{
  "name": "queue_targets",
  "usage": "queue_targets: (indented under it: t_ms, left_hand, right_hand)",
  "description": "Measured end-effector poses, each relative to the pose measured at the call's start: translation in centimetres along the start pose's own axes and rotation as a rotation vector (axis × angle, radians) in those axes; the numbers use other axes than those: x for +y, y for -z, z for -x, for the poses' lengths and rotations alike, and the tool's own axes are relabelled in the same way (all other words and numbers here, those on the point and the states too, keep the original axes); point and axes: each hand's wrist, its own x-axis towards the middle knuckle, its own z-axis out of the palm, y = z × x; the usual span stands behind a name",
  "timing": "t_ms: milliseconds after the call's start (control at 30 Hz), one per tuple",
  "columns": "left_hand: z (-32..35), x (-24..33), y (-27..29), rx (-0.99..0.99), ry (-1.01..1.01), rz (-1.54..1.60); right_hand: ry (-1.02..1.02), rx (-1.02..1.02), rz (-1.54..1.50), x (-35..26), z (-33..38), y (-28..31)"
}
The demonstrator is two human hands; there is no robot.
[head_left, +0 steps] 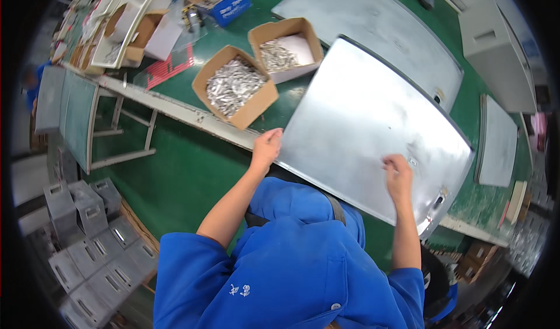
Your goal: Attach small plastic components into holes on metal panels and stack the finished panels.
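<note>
1. the left hand (268, 148) was at the left edge of the silvery metal panel (356, 119), thumb and fingertips drawn together; i cannot tell whether they pinched its rim.
2. the right hand (399, 177) was over the panel's right half, fingers loosely bent; whether they touched the surface or held something small, i cannot tell.
3. the panel lay between and beyond both hands, its near edge jutting past the green table (175, 90) in front of the person's blue shirt (280, 271).
4. just beyond the left hand stood an open cardboard box (256, 104) full of small metal pieces (233, 84), with a second carton (300, 71) beside it.
5. farther out, a larger grey panel (379, 20) lay partly hidden behind the first.
</note>
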Motion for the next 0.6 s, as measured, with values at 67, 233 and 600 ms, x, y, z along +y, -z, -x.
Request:
queue_targets:
  t_ms: [67,233,600]
  left_hand:
    - [0.4,0.5,0.1,-0.013,0.006,-0.004]
    - [0.6,0.7,0.3,-0.074,0.003,0.085]
    - [-0.8,0.0,1.2,-0.22,-0.025,0.066]
  right_hand:
    - [0.181,-0.038,-0.135,-8.1,-4.0,-4.3]
    - [0.617,-0.243,-0.13,-18.8,-11.2,-12.7]
    - [0.652,-0.518,0.494,-21.4,-16.6,-21.8]
